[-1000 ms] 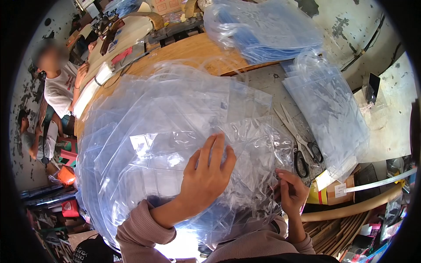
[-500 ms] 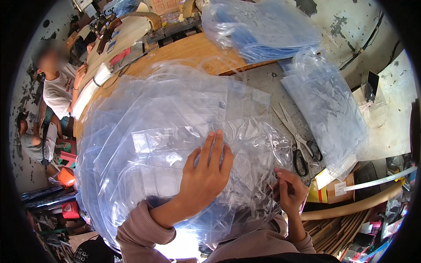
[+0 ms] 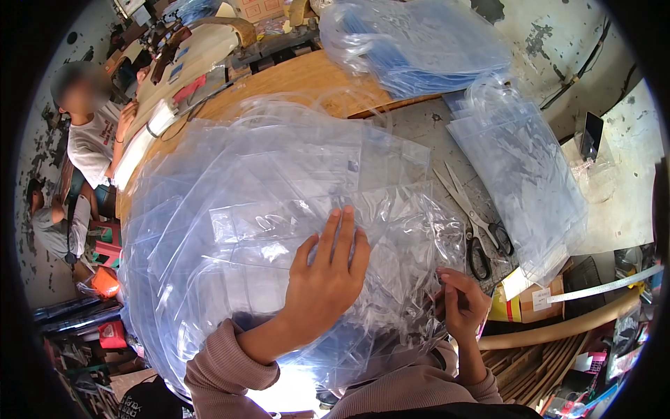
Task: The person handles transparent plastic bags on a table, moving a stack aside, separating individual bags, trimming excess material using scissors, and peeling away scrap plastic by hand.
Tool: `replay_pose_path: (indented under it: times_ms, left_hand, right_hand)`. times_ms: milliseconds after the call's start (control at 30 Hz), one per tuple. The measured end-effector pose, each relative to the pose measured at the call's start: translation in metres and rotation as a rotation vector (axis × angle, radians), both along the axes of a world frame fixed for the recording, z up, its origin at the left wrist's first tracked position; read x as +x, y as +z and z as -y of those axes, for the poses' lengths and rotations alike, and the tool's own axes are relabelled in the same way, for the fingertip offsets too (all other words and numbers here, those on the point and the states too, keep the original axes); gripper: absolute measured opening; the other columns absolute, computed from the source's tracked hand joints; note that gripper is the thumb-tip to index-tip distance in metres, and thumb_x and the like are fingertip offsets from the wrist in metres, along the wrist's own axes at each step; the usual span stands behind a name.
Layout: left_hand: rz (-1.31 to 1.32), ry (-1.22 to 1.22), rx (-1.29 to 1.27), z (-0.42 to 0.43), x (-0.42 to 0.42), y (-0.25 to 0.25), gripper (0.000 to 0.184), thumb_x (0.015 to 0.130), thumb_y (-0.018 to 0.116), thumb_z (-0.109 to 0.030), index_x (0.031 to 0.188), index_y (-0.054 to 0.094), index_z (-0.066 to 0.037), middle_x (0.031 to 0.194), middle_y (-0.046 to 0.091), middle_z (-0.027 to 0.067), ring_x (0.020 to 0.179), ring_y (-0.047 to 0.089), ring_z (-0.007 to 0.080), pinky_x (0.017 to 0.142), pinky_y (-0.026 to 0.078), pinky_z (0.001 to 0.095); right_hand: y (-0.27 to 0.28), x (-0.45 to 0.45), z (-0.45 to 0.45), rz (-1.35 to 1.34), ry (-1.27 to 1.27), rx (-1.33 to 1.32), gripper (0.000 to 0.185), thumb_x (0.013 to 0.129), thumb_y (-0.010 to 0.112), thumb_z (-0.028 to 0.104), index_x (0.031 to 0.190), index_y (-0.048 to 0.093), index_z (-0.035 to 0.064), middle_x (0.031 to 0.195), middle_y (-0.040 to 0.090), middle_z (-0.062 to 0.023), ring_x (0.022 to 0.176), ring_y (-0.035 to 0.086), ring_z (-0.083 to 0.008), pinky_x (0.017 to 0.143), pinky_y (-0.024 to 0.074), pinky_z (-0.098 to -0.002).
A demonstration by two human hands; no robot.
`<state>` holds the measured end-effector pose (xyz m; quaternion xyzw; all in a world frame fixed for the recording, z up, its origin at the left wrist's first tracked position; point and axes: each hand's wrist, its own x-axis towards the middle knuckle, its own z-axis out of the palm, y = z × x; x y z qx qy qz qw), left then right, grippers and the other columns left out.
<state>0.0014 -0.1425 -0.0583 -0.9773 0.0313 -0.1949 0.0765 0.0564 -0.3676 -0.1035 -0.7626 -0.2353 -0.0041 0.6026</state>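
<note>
My left hand (image 3: 326, 272) lies flat with its fingers stretched out on a clear plastic bag (image 3: 251, 222). Under that bag spreads a fanned pile of bluish clear plastic bags (image 3: 181, 188), with looped handles along the far side. At the right edge of the top bag, my right hand (image 3: 463, 302) is closed, thumb and forefinger pinching the crumpled plastic. A pair of scissors (image 3: 476, 220) with black handles rests just beyond my right hand, blades slightly apart and pointing away.
More clear bags (image 3: 520, 181) lie folded at the right, and another stack (image 3: 419, 49) sits at the back. A phone (image 3: 592, 136) is at the far right. Two people sit at the left, one by the wooden table (image 3: 279, 80). A cardboard box (image 3: 541, 304) stands below the right edge.
</note>
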Motion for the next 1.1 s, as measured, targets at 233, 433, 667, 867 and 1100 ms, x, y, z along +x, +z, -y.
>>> replay_pose_path:
  times_ms: [233,433,667,867,1100]
  left_hand:
    - [-0.023,0.011,0.003,0.0003,-0.0008,0.0009,0.024,0.082,0.059,-0.019,0.101,0.06,-0.004,0.125,0.053,0.0153,0.116,0.052,0.024,0.084,0.045,0.0352]
    - [-0.025,0.016,-0.002,0.0007,-0.0008,0.0012,0.024,0.083,0.059,-0.018,0.102,0.06,-0.004,0.125,0.054,0.0152,0.117,0.052,0.0239,0.084,0.045,0.0351]
    - [-0.021,0.015,-0.005,0.0008,-0.0006,0.0007,0.024,0.083,0.058,-0.018,0.102,0.06,-0.003,0.124,0.054,0.0155,0.116,0.052,0.024,0.083,0.046,0.0356]
    - [-0.029,0.002,0.003,-0.0011,-0.0007,0.0003,0.025,0.083,0.058,-0.018,0.104,0.059,-0.004,0.124,0.054,0.0158,0.116,0.052,0.0245,0.084,0.045,0.0357]
    - [-0.044,0.01,0.005,-0.0008,-0.0004,0.005,0.041,0.082,0.058,-0.018,0.122,0.054,-0.007,0.125,0.053,0.0159,0.115,0.052,0.0242,0.083,0.045,0.0348]
  right_hand:
    - [-0.0011,0.0001,0.0002,-0.007,-0.006,0.003,0.017,0.084,0.051,-0.009,0.094,0.063,-0.0012,0.096,0.065,-0.0171,0.059,0.064,-0.0121,0.046,0.0478,-0.0196]
    - [-0.0021,0.0005,0.0004,0.022,-0.005,-0.019,0.017,0.084,0.05,-0.008,0.095,0.063,-0.0009,0.097,0.065,-0.017,0.057,0.063,-0.0111,0.045,0.0468,-0.0194]
    - [-0.0012,0.0,0.0,-0.002,-0.01,-0.014,0.018,0.083,0.05,-0.008,0.094,0.063,-0.0015,0.097,0.065,-0.0173,0.057,0.063,-0.0111,0.046,0.0468,-0.0194]
    - [-0.0027,-0.0001,0.0005,0.002,-0.012,-0.015,0.017,0.083,0.051,-0.008,0.094,0.063,-0.0019,0.096,0.065,-0.0177,0.058,0.063,-0.0115,0.046,0.0467,-0.0197]
    - [-0.0029,0.0014,0.0008,0.043,-0.005,-0.04,0.017,0.083,0.05,-0.008,0.093,0.063,-0.0024,0.096,0.065,-0.0178,0.058,0.063,-0.0121,0.045,0.0463,-0.0199]
